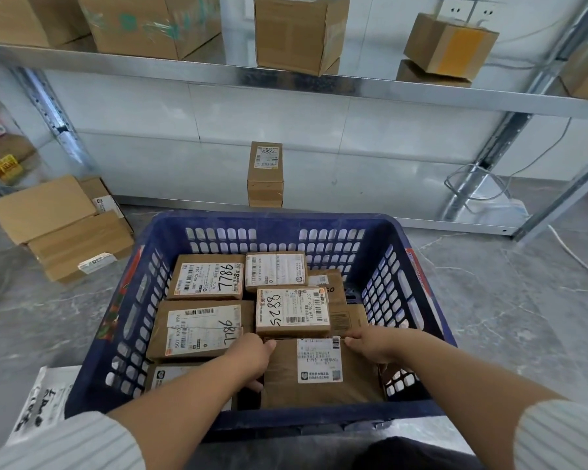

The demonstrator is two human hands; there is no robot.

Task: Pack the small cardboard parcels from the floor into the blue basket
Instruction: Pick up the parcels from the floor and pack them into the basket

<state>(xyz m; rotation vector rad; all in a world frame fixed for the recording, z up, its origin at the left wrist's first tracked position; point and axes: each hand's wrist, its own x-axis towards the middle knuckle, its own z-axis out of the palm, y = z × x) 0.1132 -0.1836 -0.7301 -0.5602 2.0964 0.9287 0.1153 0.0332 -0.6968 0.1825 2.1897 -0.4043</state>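
Note:
A blue perforated basket (92,337) stands on the grey floor right in front of me, holding several labelled cardboard parcels. Both hands are inside it, gripping one brown parcel (319,388) at the near right of the basket. My left hand (248,359) holds its left edge, fingers curled under it. My right hand (370,344) holds its far right corner. A parcel marked 5288 (292,312) lies just beyond it. Two parcels marked 98LL (207,276) lie on the left side. One small parcel (264,174) stands upright on the floor shelf beyond the basket.
A stack of flat cardboard boxes (65,225) sits on the floor at the left. A white mailer bag (45,401) lies by the basket's near left corner. A metal shelf (286,84) above carries larger boxes. White cables (482,191) trail at the right.

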